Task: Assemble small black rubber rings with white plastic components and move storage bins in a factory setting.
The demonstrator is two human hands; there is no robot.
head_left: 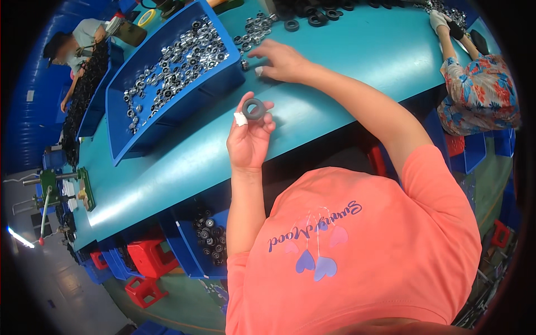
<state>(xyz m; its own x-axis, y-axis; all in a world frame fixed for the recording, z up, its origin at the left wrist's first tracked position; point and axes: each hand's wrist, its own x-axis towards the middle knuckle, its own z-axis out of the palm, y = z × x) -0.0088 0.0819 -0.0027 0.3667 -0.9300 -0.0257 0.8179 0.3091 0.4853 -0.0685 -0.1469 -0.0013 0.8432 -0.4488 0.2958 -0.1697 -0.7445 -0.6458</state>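
Note:
My left hand [249, 137] is raised palm up over the table's near edge. Its fingers hold a dark grey rubber ring [255, 116] that looks like a small tyre, hole facing up. White tape wraps one finger of that hand. My right hand [283, 62] reaches over the table with its fingers apart and holds nothing visible; there is white tape on its thumb tip. Just left of its fingertips lies a small shiny metal hub [244, 65], apart from them. More loose metal hubs [257, 29] are heaped beyond the right hand.
A blue bin [162, 114] of metal hubs stands left on the teal table [357, 53]. Black rings [316, 20] lie at the far edge. A green hand press [50, 187] is at the left end. Two co-workers are nearby. Below are a bin of wheels [209, 234] and red stools [149, 258].

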